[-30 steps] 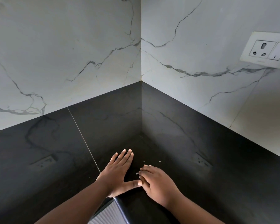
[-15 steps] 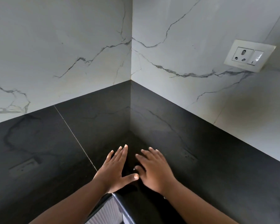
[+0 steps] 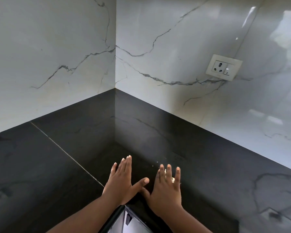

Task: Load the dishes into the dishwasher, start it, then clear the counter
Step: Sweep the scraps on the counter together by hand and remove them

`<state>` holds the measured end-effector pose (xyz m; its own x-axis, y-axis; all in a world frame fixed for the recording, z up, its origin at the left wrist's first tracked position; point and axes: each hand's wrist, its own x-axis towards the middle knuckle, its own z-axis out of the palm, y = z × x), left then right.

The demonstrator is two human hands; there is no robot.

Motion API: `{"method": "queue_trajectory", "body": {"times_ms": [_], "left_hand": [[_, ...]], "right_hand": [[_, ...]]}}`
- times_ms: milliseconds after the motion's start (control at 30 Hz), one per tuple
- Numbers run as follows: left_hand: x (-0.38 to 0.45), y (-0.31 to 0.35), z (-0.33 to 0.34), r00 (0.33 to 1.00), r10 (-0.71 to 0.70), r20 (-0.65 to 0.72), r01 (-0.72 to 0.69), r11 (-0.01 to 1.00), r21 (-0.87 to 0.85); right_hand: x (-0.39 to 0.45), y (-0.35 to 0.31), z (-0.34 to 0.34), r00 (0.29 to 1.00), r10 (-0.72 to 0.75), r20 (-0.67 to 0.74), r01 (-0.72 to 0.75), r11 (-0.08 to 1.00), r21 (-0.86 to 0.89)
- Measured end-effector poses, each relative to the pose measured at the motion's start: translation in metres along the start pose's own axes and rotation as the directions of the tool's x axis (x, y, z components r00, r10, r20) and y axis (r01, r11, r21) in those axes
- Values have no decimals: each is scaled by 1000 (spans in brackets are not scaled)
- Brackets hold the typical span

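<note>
Right hand (image 3: 166, 190) slides away from the left hand (image 3: 123, 184), fingers now spread flat. Pale crumbs (image 3: 173, 179) show between them, toward the counter's (image 3: 49, 165) back corner

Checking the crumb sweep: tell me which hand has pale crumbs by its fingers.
The right hand: pale crumbs lie at its spread fingers. The left hand shows none.

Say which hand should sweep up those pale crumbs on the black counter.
Right hand, probably: the crumbs lie at its fingers, a few specks just beyond. The left hand lies flat farther away.
</note>
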<state>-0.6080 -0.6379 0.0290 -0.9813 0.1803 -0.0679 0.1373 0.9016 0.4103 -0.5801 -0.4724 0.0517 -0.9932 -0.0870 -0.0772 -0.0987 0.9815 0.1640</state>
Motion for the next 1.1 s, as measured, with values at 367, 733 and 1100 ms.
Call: {"method": "queue_trajectory", "body": {"times_ms": [367,733,1100], "left_hand": [[6,3,6,998,-3,58,-12,966,260],[8,4,8,1000,1,30,-9,969,246],[8,5,7,1000,-7,20,2,969,248]], "right_hand": [[-59,46,21,896,355,267,-427,852,302],[-10,27,23,929,333,161,-368,876,313],[35,35,19,995,86,-58,-43,851,524]]}}
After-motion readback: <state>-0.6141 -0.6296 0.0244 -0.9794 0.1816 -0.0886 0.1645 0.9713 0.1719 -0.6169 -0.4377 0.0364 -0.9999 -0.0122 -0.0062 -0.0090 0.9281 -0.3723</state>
